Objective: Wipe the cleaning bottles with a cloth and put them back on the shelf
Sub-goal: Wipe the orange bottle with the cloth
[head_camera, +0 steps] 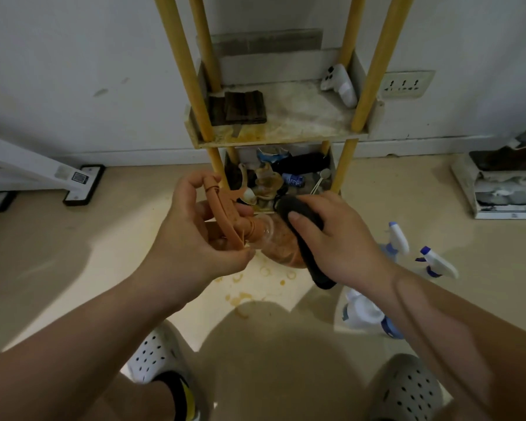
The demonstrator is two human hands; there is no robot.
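Between my two hands, above the floor point(73, 268), is one orange bottle point(281, 243), tilted with its trigger head toward my left hand point(192, 238). That hand's fingers are curled round the trigger head and neck, gripping them. My right hand point(343, 238) is wrapped over one dark cloth point(305, 238), thumb on top, pressing it against the bottle's clear body; the cloth's tail hangs below the palm. So both hands are clamped, one on each thing, and close together.

Just beyond the hands stands one shelf point(280, 137) on four yellow posts point(181, 65). The tier above the hands carries dark wooden blocks point(245, 107), two as far as I can tell, and one white controller point(340, 83). The tier directly behind the hands holds clutter point(286, 177) that I cannot count.

Right of my right hand, three white sprayers point(397, 238) with blue parts are on the floor. Below the hands I see ring stains point(240, 296) and two white shoes point(149, 357). One socket point(404, 85) is on the wall, up and right of the right hand.
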